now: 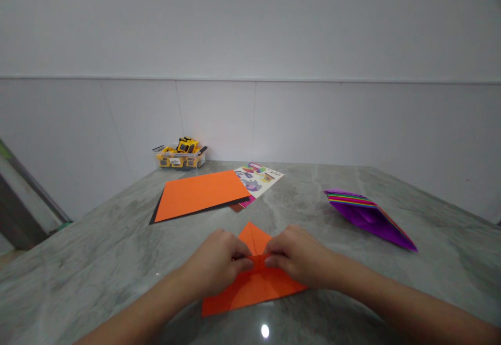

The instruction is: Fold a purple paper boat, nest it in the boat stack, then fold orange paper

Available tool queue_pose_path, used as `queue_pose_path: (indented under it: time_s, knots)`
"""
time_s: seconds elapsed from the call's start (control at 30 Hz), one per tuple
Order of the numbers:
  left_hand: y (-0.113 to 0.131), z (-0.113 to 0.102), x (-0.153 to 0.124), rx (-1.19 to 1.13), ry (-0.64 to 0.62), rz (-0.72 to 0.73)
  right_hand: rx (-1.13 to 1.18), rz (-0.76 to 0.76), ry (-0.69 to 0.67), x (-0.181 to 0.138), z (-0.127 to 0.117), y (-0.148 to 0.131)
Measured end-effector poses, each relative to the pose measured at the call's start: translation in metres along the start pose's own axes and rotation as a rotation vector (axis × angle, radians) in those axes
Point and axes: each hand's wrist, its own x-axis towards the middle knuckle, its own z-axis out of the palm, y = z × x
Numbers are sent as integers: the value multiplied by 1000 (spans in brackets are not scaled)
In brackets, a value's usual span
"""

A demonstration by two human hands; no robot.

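A sheet of orange paper point(254, 288) lies on the table in front of me, with its far end folded to a point that shows a centre crease. My left hand point(219, 264) pinches a raised fold across its middle from the left. From the right, my right hand point(295, 256) pinches the same fold, its fingertips a short gap from those of the left. Both hands partly cover the sides of the paper. The near edge of the sheet rests flat on the tabletop.
Beyond my left hand lie orange sheets point(201, 193) over a black one, overlapping a printed picture sheet point(260, 178). A clear box point(182, 159) of yellow toy vehicles stands by the wall. To the right is a purple folded paper piece point(368, 219) with striped layers. The table point(117, 251) is grey marbled.
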Motion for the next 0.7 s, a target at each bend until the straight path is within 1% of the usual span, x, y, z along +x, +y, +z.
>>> queue_pose_path:
  time_s: [0.07,0.13,0.2,0.27,0.33,0.43,0.47,0.5,0.53,0.57,0.6,0.63,0.67,0.7]
  knots:
    - [0,-2,1,-146,-59,-69,108,29,-23,0,-4,0]
    - [-1,-4,2,-255,-106,-98,175,69,-34,0,-7,-1]
    - [-1,-5,2,-313,-139,-104,191,98,-44,-1,-8,-2]
    - [-1,-5,1,-342,-159,-88,169,80,-59,-1,-9,-3]
    - [-1,-2,0,-381,-193,-81,135,-1,-73,-2,-9,-1]
    - [1,2,0,-454,-287,-104,76,-191,-45,-1,-5,5]
    - [2,3,0,-432,-273,-89,45,-265,-17,-1,-2,8]
    - [2,3,0,-372,-218,-47,12,-327,25,0,0,11]
    - [2,3,0,-280,-133,17,-17,-358,84,1,2,14]
    - [2,2,0,-170,-43,83,-32,-343,155,2,4,17]
    - [1,1,0,-63,25,142,-24,-272,233,4,5,19]
    - [0,1,0,23,59,185,8,-150,303,5,6,21]
    - [-1,1,0,84,62,210,58,-4,346,7,6,22]
    - [-2,2,-1,123,50,218,120,140,352,8,6,23]
